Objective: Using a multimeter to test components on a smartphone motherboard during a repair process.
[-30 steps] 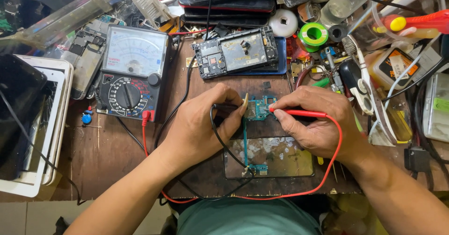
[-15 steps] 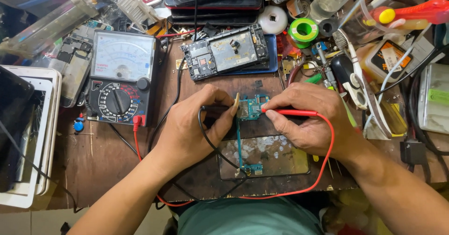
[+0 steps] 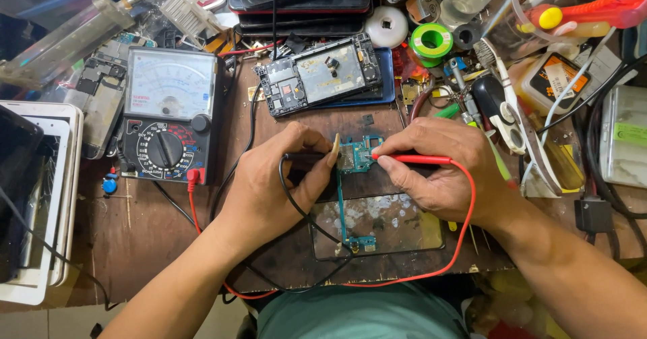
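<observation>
Two hands, one view: your head camera looks straight down on a crowded wooden bench (image 3: 135,244).
Board: the small teal circuit board (image 3: 356,156) lies flat between your hands, near the middle of the bench, with a thin strip running down from it to a small connector end (image 3: 360,243) over a scuffed glass panel (image 3: 384,224).
Left hand: your left hand (image 3: 280,184) is closed on the black probe (image 3: 303,157), its tip hidden behind your thumb at the board's left edge.
Right hand: your right hand (image 3: 445,167) is pinched shut on the red probe (image 3: 411,158), tip touching the board's right edge.
Handling: the board looks light, thin and stiff but fragile — hold it by the bare edges, not the components; the strip looks flexible and likely to crease.
Meter: the analog multimeter (image 3: 168,113) sits to your left, both leads plugged in.
Hard to see: exact contact points are too small to tell — the needle reading too; the black lead (image 3: 296,211) partly runs under your wrist.
Cut off: a white tray (image 3: 57,197) leaves the frame at left.
</observation>
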